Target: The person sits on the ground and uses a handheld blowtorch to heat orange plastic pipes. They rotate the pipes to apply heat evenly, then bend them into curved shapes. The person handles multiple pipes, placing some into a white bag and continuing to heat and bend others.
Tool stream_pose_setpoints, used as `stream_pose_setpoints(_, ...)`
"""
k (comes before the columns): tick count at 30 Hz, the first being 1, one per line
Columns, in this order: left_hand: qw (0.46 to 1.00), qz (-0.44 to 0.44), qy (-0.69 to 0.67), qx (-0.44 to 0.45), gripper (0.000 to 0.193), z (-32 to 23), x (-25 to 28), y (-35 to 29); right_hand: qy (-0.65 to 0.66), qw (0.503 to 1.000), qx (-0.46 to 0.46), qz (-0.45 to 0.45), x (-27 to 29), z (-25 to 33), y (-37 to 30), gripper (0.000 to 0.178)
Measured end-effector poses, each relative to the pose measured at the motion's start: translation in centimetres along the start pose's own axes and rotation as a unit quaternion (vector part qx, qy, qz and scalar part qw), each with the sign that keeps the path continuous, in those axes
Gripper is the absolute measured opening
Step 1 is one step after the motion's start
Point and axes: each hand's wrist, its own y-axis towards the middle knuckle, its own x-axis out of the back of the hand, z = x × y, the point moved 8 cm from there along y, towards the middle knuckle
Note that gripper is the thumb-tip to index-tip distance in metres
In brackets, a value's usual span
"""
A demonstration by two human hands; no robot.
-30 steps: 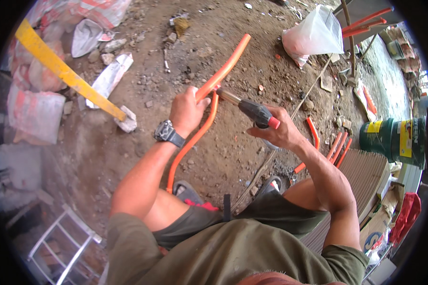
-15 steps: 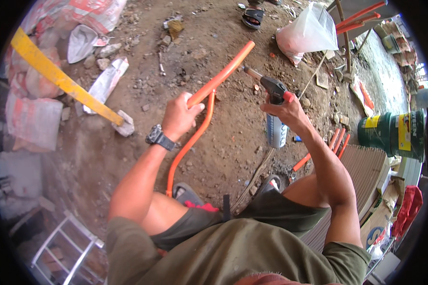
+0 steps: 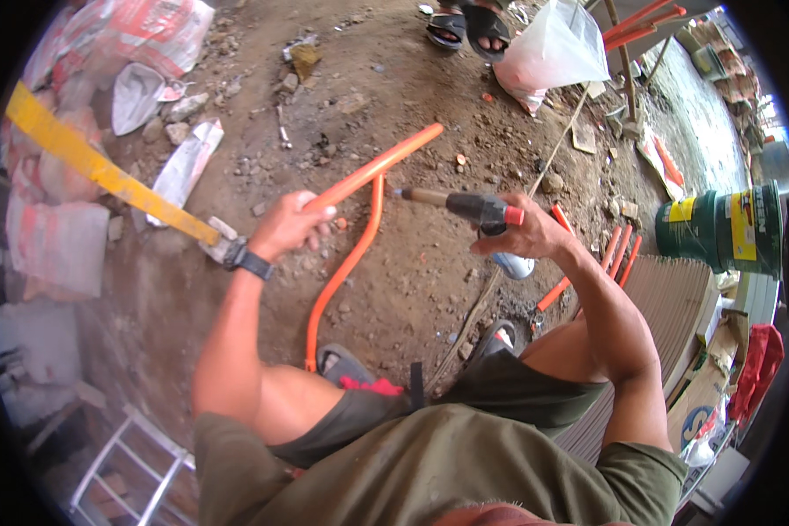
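My left hand (image 3: 287, 230) is closed around the near end of an orange plastic pipe (image 3: 386, 162), which slants up to the right. A second, bent orange pipe (image 3: 346, 259) curves from beneath it down to beside my left foot. My right hand (image 3: 528, 235) grips a gas blowtorch (image 3: 480, 210) with a black body, a red knob and a light canister (image 3: 513, 265) below. Its metal nozzle points left, a short way below the held pipe and apart from it. I can make out no flame.
Several short orange pipes (image 3: 621, 254) lie at right beside stacked ribbed boards (image 3: 666, 302) and green buckets (image 3: 749, 230). A yellow bar (image 3: 105, 167) crosses the left. Another person's sandalled feet (image 3: 469, 31) stand far off, near a white sack (image 3: 557, 53). Stones dot the dirt floor.
My left hand has moved left and down with the pipe, which lies flatter now. The blowtorch has turned from pointing up-left to nearly level, its nozzle shifting left and down.
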Motion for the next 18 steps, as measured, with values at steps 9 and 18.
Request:
stream_pose_setpoints(9, 0.984, 0.151, -0.065, 0.072, 0.037, 3.4, 4.8, -2.7, 0.101, 0.987, 0.016, -0.127, 2.6, -0.5, 0.3, 0.037)
stream_pose_setpoints(18, 0.961, 0.192, -0.197, 0.012, 0.047, 1.8, 4.1, -4.0, 0.087, 0.987, 0.014, -0.136, 2.8, -0.5, 1.0, 0.037)
